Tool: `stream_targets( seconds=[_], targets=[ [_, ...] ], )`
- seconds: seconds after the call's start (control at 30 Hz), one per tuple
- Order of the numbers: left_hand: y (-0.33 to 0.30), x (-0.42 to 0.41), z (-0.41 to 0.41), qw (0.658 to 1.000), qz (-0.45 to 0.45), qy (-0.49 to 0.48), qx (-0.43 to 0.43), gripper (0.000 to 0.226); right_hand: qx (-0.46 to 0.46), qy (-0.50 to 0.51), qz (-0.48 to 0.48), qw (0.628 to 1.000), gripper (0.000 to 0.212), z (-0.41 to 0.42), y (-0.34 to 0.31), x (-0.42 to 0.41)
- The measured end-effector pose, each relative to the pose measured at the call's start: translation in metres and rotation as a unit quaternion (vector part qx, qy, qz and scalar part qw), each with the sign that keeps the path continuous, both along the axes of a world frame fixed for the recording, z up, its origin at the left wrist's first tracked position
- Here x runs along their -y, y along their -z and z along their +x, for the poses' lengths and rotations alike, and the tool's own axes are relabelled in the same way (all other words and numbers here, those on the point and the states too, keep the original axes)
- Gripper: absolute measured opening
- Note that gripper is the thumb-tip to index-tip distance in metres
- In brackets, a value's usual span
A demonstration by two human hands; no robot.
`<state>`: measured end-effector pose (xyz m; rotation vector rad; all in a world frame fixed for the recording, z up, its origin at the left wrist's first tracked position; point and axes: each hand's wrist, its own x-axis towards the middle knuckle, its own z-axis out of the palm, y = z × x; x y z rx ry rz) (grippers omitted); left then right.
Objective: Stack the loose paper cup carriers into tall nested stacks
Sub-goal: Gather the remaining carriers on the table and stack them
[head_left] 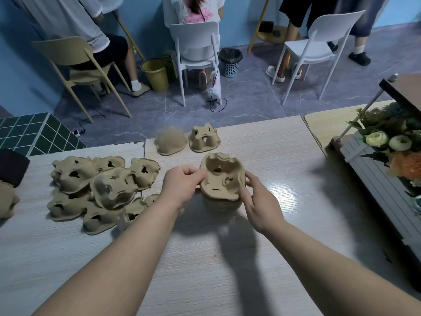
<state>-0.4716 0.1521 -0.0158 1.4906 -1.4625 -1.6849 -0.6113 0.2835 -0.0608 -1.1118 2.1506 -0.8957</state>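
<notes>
While centre frame, pinched carrier (pixel 222 176) rim with left hand (pixel 182 185) and right hand (pixel 262 201); best squared over stack (pixel 222 205), then pressed down evenly.

Your hands hid most of the nested stack (pixel 220 205); a far carrier (pixel 169 140) blurred; another carrier (pixel 6 202), perhaps several, cut off left.

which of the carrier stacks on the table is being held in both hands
The tall stack at the centre, gripped by the left hand and right hand; the two far stacks stand untouched.
</notes>
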Motion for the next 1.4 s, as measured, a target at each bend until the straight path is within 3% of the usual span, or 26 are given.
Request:
stream_targets(
  seconds=[0.23, 0.43, 0.7, 0.93, 1.1, 1.23, 1.4],
  targets=[
    [0.024, 0.002, 0.009, 0.998, -0.037, 0.018, 0.052, 0.006, 0.0, 0.01, 0.02, 1.0, 0.057, -0.001, 0.001, 0.001],
    [0.038, 0.004, 0.013, 0.992, -0.058, 0.041, 0.106, 0.026, 0.002, 0.001, 0.013, 1.0, 0.052, 0.002, -0.002, 0.004],
    [0.046, 0.006, 0.004, 0.993, -0.043, 0.055, 0.098, 0.019, 0.006, 0.01, 0.022, 1.0, 0.053, -0.003, -0.003, 0.013],
    [0.047, 0.026, -0.03, 0.997, -0.034, 0.049, 0.044, 0.021, -0.03, 0.016, 0.041, 0.999, 0.067, -0.032, -0.009, 0.039],
    [0.053, 0.042, -0.054, 0.995, -0.043, 0.071, 0.051, 0.026, -0.051, 0.015, 0.018, 0.998, 0.058, -0.054, -0.009, 0.052],
    [0.042, 0.077, -0.057, 0.979, -0.154, 0.07, 0.116, 0.045, -0.041, 0.012, 0.01, 0.999, 0.056, -0.062, -0.002, 0.052],
    [0.037, 0.135, -0.067, 0.916, -0.291, 0.143, 0.236, 0.061, -0.043, 0.029, -0.008, 0.999, 0.05, -0.061, 0.002, 0.052]
  ],
)
